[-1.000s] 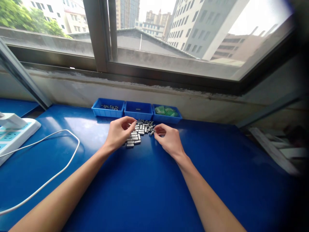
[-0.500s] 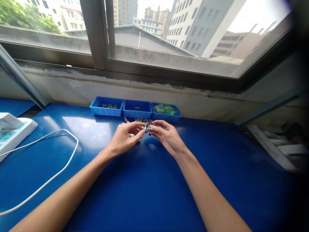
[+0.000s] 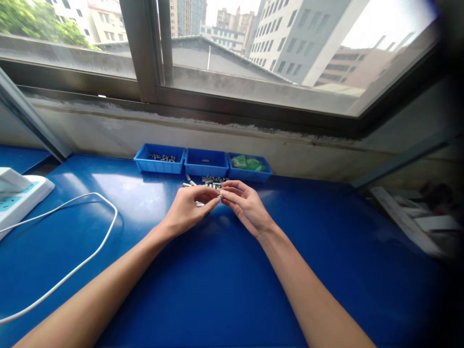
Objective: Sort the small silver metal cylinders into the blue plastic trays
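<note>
My left hand (image 3: 188, 207) and my right hand (image 3: 243, 205) meet fingertip to fingertip above a pile of small silver metal parts (image 3: 210, 182) on the blue table (image 3: 217, 270). Both hands are closed in a pinch on a small metal piece (image 3: 219, 195) between them. Most of the pile is hidden behind my fingers. Just beyond stand three small blue bins: the left bin (image 3: 159, 159) holds a few metal parts, the middle bin (image 3: 206, 163) holds one small part, the right bin (image 3: 249, 167) holds green pieces.
A white power strip (image 3: 18, 192) lies at the far left, and its white cable (image 3: 85, 232) loops across the table. A wall and window frame (image 3: 152, 53) rise behind the bins. Pale clutter (image 3: 416, 212) lies off the table's right edge.
Both hands rose from the pile and came together at the fingertips, now pinching one small part between them. The view shifted slightly.
</note>
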Available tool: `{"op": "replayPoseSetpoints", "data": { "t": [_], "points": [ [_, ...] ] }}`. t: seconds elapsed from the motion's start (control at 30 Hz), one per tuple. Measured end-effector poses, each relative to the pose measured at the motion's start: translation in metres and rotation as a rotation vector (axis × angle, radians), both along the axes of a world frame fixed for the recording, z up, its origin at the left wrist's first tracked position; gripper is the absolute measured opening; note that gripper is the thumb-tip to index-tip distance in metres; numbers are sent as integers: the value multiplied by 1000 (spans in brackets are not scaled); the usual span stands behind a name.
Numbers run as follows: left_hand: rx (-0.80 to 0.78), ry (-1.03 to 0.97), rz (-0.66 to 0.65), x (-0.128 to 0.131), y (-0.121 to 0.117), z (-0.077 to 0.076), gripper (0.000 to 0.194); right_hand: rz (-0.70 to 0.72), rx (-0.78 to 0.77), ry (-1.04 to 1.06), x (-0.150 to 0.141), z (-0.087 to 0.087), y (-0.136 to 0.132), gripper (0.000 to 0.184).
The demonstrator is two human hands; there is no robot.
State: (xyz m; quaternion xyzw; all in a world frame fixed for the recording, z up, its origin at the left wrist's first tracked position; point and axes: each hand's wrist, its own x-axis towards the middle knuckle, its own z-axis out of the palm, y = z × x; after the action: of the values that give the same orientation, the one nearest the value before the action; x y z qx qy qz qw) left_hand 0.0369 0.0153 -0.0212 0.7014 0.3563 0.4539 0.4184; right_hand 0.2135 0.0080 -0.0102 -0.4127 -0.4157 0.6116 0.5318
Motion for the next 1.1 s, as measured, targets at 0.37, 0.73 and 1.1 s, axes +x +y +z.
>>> {"op": "replayPoseSetpoints", "data": {
  "t": [0.37, 0.73, 1.1],
  "points": [
    [-50, 5, -6, -3, 1, -3, 25, 9, -9, -45, 1, -2, 0, 27],
    [-378, -323, 68, -13, 18, -3, 37, -38, 40, -209, 4, -5, 3, 24],
    [-530, -802, 343, -44, 46, 10, 24, -380, 367, -974, 14, -7, 5, 10]
  ]
}}
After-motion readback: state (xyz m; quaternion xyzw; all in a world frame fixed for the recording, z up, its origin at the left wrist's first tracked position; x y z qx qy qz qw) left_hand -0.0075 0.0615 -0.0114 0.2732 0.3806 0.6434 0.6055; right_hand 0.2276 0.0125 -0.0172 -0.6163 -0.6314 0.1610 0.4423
